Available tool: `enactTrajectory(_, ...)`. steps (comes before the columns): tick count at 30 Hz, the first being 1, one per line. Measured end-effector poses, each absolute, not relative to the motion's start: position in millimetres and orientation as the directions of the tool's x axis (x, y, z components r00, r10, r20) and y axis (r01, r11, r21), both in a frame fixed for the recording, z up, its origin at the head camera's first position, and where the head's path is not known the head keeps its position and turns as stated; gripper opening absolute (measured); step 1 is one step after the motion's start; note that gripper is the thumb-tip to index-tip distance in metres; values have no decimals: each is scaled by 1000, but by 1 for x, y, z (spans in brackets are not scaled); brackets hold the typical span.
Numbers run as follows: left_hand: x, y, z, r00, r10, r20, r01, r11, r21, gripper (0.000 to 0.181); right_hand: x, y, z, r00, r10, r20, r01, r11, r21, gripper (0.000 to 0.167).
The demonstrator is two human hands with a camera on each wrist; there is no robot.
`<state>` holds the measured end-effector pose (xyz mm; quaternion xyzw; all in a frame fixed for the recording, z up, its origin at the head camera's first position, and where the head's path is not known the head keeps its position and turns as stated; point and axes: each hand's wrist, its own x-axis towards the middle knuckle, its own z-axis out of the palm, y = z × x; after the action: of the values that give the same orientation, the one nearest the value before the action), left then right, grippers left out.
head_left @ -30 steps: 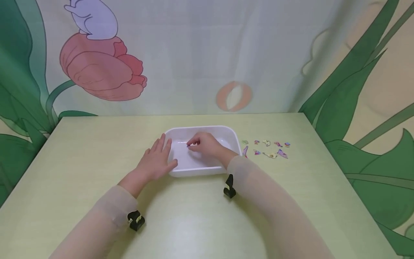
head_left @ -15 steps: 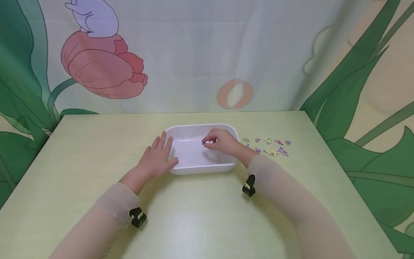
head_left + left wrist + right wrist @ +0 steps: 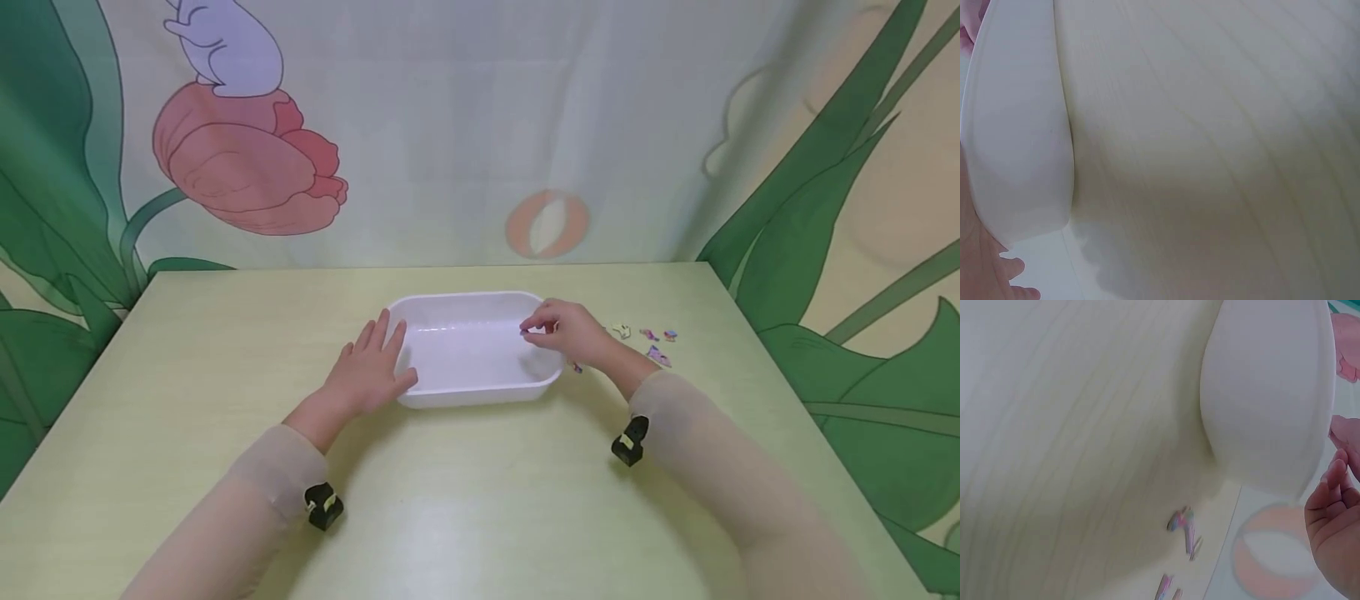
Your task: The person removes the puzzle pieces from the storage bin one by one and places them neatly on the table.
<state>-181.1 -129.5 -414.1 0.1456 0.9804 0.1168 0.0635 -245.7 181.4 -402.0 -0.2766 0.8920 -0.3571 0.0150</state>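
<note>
A white rectangular tray (image 3: 480, 398) stands on the table. My left hand (image 3: 365, 364) rests at its left end, fingers straight and spread, with the thumb by the near rim. Above the inside of the tray's right end, my right hand (image 3: 572, 332) pinches a tiny dark purple piece (image 3: 524, 332) between thumb and fingertips. That piece is too small to make out its kind. In the right wrist view the tray's outer wall (image 3: 1266, 394) stands beside my right hand (image 3: 1338, 531).
Right of the tray lie several small colourful flat cutouts, among them a purple one (image 3: 658, 356) and a pale one (image 3: 622, 331). My right hand and forearm hide some of them. The pale wooden table (image 3: 480, 500) ends at a printed curtain (image 3: 420, 125).
My right hand has moved right, from the middle of the tray to its right end, still pinching the tiny piece. It now covers some cutouts. My left hand has stayed at the tray's left end.
</note>
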Motion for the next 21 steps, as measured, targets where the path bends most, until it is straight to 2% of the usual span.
enactTrajectory(10, -180, -128, -412, -950, 297, -91, 268, 931, 248, 75, -240, 215, -397, -883, -443, 155, -429, 625, -652, 18)
enactTrajectory(17, -180, -130, -414, -950, 299, -85, 269, 927, 260, 75, -237, 232, -399, -918, -388, 82, -337, 654, -678, 20)
enactTrajectory(21, -180, -129, -415, -951, 297, -87, 265, 926, 270, 75, -236, 243, -401, -928, -363, 79, -324, 686, -651, 21)
